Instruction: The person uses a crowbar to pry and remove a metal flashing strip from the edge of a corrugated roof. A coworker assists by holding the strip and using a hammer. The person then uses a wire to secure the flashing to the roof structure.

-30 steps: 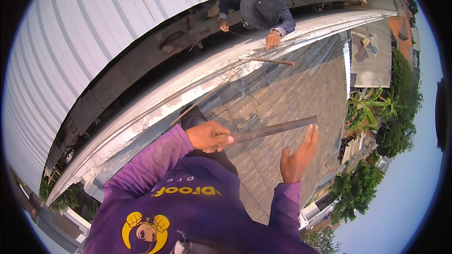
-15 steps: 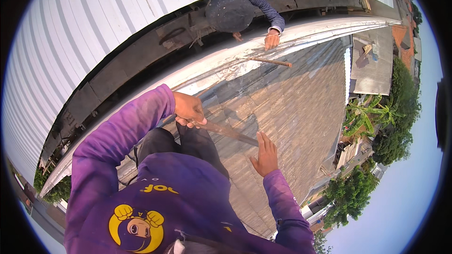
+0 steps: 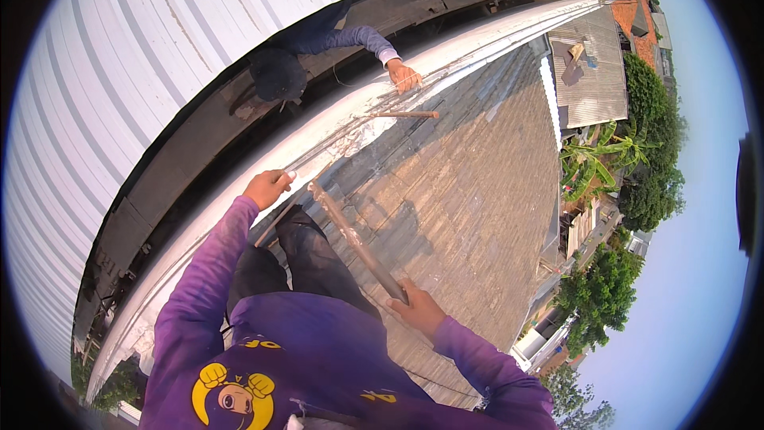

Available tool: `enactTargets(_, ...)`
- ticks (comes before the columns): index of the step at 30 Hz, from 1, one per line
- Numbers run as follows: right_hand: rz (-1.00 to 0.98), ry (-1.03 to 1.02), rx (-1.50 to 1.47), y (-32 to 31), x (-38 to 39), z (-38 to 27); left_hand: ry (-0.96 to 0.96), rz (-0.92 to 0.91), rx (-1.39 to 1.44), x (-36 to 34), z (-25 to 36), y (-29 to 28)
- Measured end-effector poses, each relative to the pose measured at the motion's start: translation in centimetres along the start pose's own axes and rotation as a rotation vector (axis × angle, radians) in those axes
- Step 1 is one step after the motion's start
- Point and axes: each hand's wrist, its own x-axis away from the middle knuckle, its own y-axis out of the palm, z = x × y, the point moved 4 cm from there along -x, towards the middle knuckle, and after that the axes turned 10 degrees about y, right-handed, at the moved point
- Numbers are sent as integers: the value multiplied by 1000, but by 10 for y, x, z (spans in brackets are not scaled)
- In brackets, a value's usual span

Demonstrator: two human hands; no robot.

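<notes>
My right hand [image 3: 419, 310] is closed around the lower end of a brown pipe [image 3: 358, 243] smeared with white. The pipe slants up and left over the roof tiles, its far end free, close to my left hand [image 3: 268, 189]. That hand is at the edge of the white ledge [image 3: 239, 195], fingers pinched together. A small whitish bit shows at its fingertips; I cannot make out what it is. Just below it, a thin rod [image 3: 278, 221] slants beside my knee.
A co-worker in a dark cap [image 3: 277, 76] leans out under the white metal roof [image 3: 151, 40], one hand [image 3: 403, 77] on the ledge. A short rusty rod [image 3: 410, 115] juts over the tiled slope [image 3: 469, 183]. Trees [image 3: 597, 295] and lower roofs lie past its edge.
My left hand has let go of the pipe and moved left to the ledge. My right hand now grips the pipe's lower end. The co-worker appears further left in the view.
</notes>
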Motion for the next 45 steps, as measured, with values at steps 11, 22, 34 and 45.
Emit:
enactTargets(11, 39, 318, -99, -114, -52, -39, -27, 299, -660, 3, -37, 108)
enactTargets(22, -213, 400, -320, -158, -93, -107, 66, 369, -588, -4, -69, 106)
enactTargets(34, -254, 422, -238, -219, -92, -201, 115, 393, -573, -9, -73, 108)
enactTargets(45, -293, 423, -218, -221, -98, -221, 98, 348, -597, -15, -80, 107)
